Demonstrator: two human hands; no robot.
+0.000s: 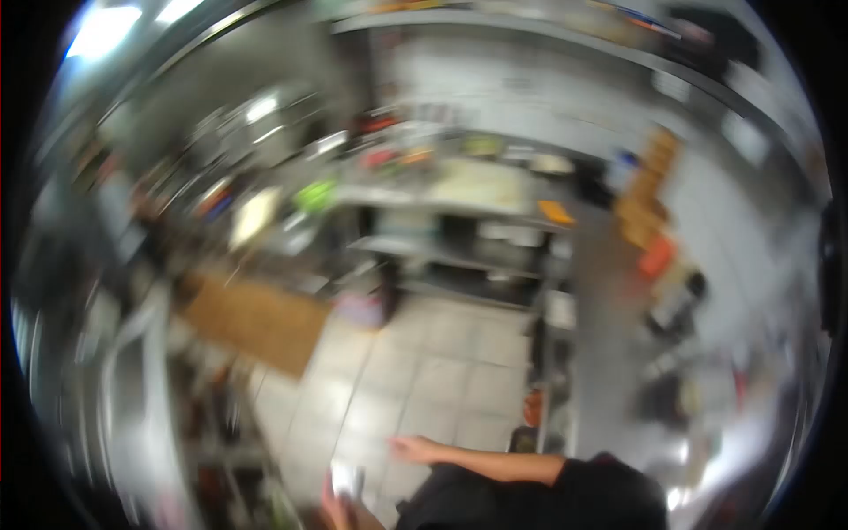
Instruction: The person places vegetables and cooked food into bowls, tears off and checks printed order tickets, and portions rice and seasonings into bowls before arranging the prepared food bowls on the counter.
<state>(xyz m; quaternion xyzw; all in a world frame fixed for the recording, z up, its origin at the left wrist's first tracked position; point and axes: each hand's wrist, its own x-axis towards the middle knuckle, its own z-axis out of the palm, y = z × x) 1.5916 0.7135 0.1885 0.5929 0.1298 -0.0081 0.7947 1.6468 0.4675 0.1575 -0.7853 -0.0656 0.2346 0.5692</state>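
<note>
I have tiled floor (pixel 411 375) at six o'clock, a grey counter (pixel 609 291) at three and a brown mat (pixel 256 322) at eight. Low at six, I see the right hand (pixel 415 449), blurred, fingers apparently released; at seven, the left hand (pixel 334 509) grasps a small whitish object (pixel 346 480), unidentifiable.

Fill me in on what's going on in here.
Someone in dark clothing is in a kitchen, with the left hand holding a small whitish object, too blurred to name. The right hand is stretched out over the tiled floor, and no object can be made out in it. A steel counter runs along the right side, and neither hand is touching it.
</note>
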